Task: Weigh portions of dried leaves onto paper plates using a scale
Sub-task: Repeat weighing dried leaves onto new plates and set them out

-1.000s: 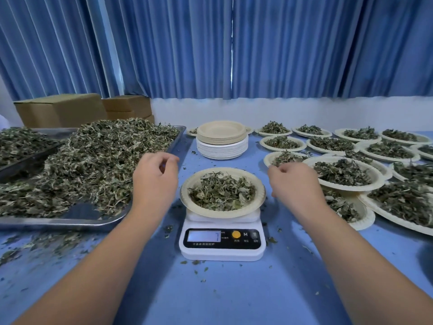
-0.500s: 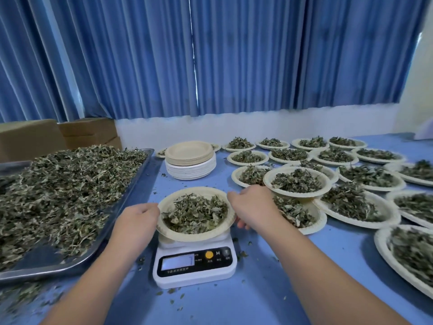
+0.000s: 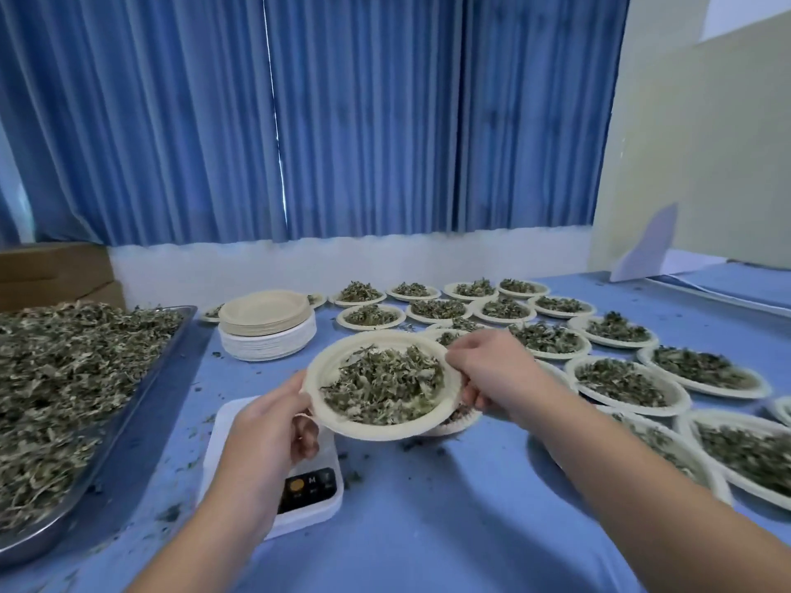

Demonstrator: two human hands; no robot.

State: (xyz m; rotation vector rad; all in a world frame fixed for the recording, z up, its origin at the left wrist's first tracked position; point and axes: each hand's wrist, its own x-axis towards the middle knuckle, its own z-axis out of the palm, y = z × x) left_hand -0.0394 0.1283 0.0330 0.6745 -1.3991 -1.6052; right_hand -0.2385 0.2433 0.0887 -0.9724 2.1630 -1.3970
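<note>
A paper plate point(image 3: 334, 363) heaped with dried leaves point(image 3: 385, 385) hangs in the air above and to the right of the white scale point(image 3: 310, 513). My left hand point(image 3: 265, 434) grips its left rim and my right hand point(image 3: 492, 372) grips its right rim. The scale's platform is bare and my left hand hides its display. A steel tray point(image 3: 141, 395) piled with loose dried leaves point(image 3: 64, 378) lies at the left.
A stack of unused paper plates point(image 3: 267, 331) stands behind the scale. Several filled plates point(image 3: 625, 383) cover the right half of the blue table point(image 3: 428, 528), some overlapping. Cardboard boxes point(image 3: 55, 267) sit at the far left, against the blue curtains. Leaf crumbs dot the cloth.
Both hands took hold of the plate's rim and lifted it off the scale, carrying it to the right. My view swung rightward.
</note>
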